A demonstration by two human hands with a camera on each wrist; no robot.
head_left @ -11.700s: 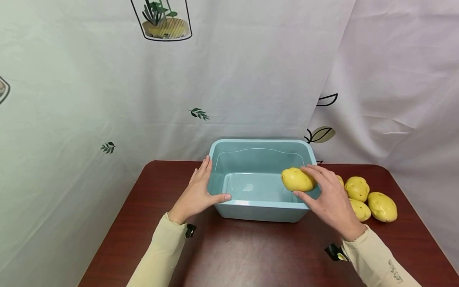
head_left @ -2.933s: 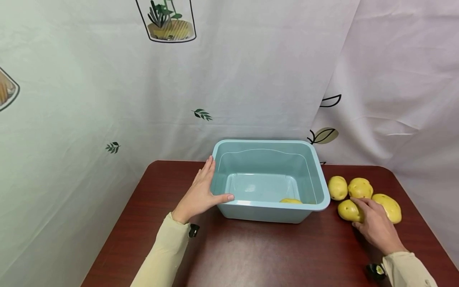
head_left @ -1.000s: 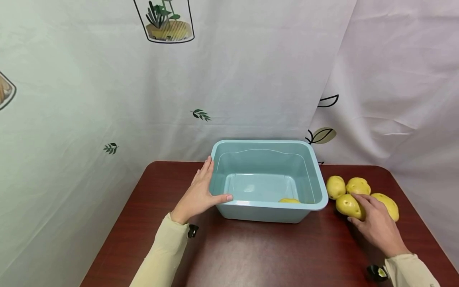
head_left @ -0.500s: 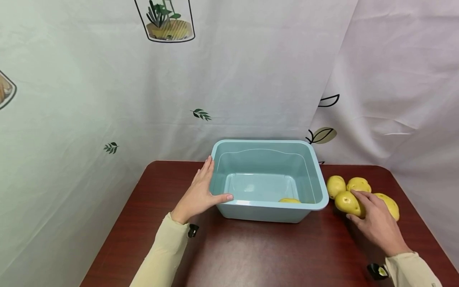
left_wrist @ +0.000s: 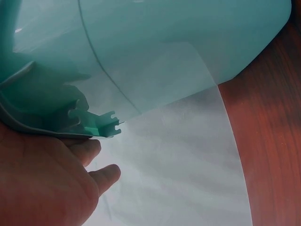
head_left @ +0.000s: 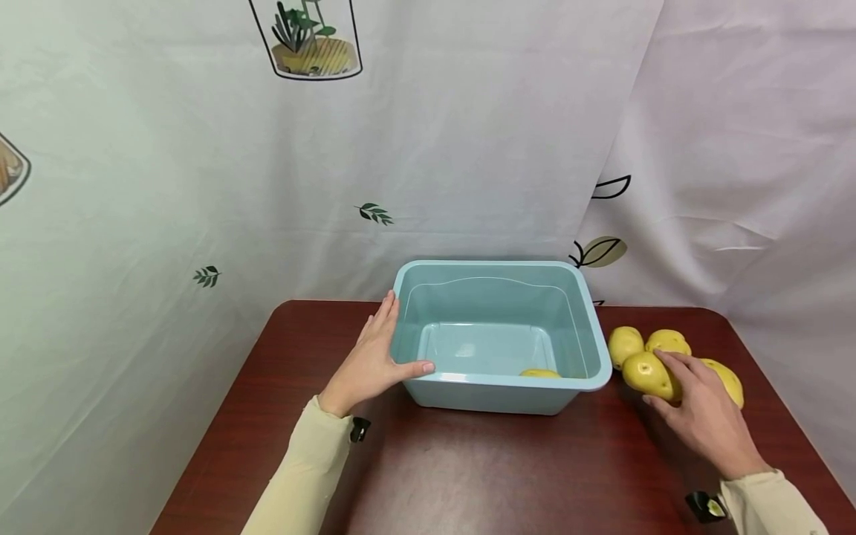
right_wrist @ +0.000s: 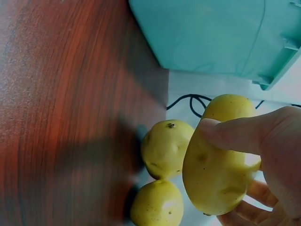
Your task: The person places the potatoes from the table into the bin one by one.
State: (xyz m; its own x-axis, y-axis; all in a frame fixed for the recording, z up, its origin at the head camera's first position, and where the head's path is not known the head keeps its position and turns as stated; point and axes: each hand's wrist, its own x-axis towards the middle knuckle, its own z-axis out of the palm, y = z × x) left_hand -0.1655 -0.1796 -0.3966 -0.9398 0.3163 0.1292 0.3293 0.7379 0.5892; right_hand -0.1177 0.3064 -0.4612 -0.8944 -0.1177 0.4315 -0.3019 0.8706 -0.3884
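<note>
My right hand point(head_left: 702, 409) grips a yellow potato point(head_left: 649, 374) at the table's right side. The right wrist view has the thumb across this potato point(right_wrist: 216, 179) and fingertips behind it. It hangs a little above the table, close in front of other potatoes: one at the back left point(head_left: 625, 348), one at the back point(head_left: 669, 342), and one partly behind my hand point(head_left: 727, 383). My left hand point(head_left: 368, 368) rests on the near left corner of a light blue plastic tub point(head_left: 495, 394), straight fingers along its side, thumb on the front rim. Inside the tub, another potato point(head_left: 539, 373) shows only its top.
The dark red-brown wooden table point(head_left: 481, 475) has rounded back corners. Just behind it hangs a pale printed cloth point(head_left: 468, 148). A dark cord point(right_wrist: 190, 96) appears beyond the table edge in the right wrist view.
Earlier, my right hand held a potato over the tub; now one lies inside. The hand has since gripped another at the right and raised it slightly. My left hand stays at the tub.
</note>
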